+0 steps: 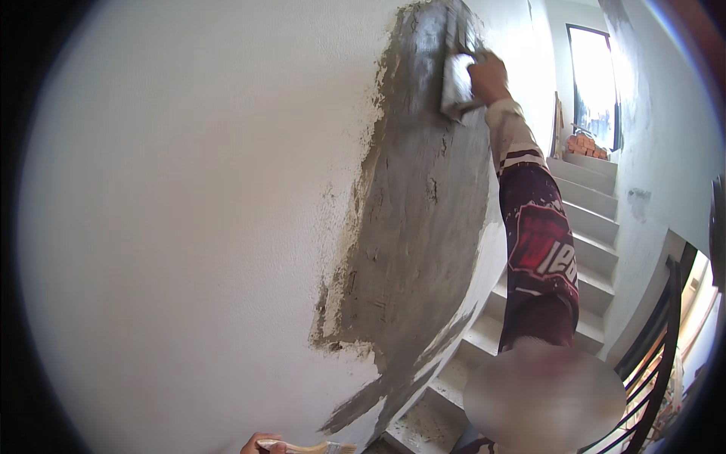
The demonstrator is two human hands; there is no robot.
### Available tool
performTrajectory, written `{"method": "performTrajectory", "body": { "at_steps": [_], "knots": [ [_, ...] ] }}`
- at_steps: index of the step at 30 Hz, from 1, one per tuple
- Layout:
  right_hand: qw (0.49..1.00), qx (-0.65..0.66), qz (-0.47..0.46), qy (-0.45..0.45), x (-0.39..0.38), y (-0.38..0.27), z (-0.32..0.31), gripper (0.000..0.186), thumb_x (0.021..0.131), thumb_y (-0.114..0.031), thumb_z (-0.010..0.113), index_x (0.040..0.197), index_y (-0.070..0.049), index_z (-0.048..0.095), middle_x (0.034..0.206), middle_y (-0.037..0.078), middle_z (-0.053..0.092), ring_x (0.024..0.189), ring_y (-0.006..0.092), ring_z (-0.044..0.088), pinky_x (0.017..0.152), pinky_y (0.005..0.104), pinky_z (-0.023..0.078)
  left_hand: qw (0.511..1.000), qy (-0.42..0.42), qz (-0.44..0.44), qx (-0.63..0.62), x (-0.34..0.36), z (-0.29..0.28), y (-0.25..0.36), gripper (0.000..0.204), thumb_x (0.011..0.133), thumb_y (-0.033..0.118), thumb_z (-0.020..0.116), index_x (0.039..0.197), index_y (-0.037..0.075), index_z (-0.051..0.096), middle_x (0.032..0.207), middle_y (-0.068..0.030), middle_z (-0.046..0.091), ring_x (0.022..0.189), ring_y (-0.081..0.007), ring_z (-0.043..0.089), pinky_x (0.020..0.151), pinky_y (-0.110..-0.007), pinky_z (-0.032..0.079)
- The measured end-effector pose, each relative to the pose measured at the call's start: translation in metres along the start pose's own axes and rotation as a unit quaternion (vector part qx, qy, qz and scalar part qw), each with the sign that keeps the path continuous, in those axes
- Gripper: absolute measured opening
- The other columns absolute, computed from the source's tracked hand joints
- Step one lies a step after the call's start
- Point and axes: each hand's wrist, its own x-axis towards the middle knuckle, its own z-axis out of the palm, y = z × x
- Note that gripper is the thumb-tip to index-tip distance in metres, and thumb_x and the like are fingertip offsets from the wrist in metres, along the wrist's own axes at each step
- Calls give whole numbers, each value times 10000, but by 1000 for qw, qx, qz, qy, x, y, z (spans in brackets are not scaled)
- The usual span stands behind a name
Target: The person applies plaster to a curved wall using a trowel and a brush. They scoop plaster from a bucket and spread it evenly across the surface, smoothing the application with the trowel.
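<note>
My right hand (490,78) is raised high and closed around the handle of a plastering trowel (456,85). The trowel's flat metal blade lies against the upper part of a grey wet mortar patch (423,197) on the white wall, slightly smeared by motion. Rough, ragged mortar marks the patch's left edge. At the lower edge of the view, my left hand (263,443) grips a paintbrush (310,448) by its pale handle, bristles pointing right. Only part of that hand shows. A blurred oval covers the lower part of my right sleeve.
White stairs (594,219) climb on the right toward a bright window (594,83). A stack of orange bricks (586,146) sits near the top. A dark metal railing (665,340) curves along the lower right. Mortar splashes speckle the lower steps.
</note>
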Motion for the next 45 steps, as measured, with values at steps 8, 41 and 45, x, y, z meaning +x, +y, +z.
{"method": "performTrajectory", "body": {
  "at_steps": [8,41,45],
  "knots": [
    [931,-142,-23,-336,-54,7,-6,463,689,-92,691,1129,-50,552,894,167,650,875,308,618,781,417,475,996,63,-42,-41,-24,6,0,184,871,112,634,948,-45,572,723,-78,600,594,-130,562,564,-267,481],
    [856,248,382,-245,-206,51,-57,369,757,-96,509,1114,-41,585,683,134,593,573,260,588,531,370,481,983,121,139,-21,22,26,34,245,930,180,566,1024,-45,555,734,-91,595,609,-166,553,567,-293,470],
    [847,329,363,-207,-202,52,-74,352,775,-95,521,1119,-51,582,583,59,514,411,149,479,395,312,412,981,155,116,-6,20,26,28,265,921,200,583,1020,-45,561,730,-84,585,605,-165,546,556,-296,459]
  ]
}}
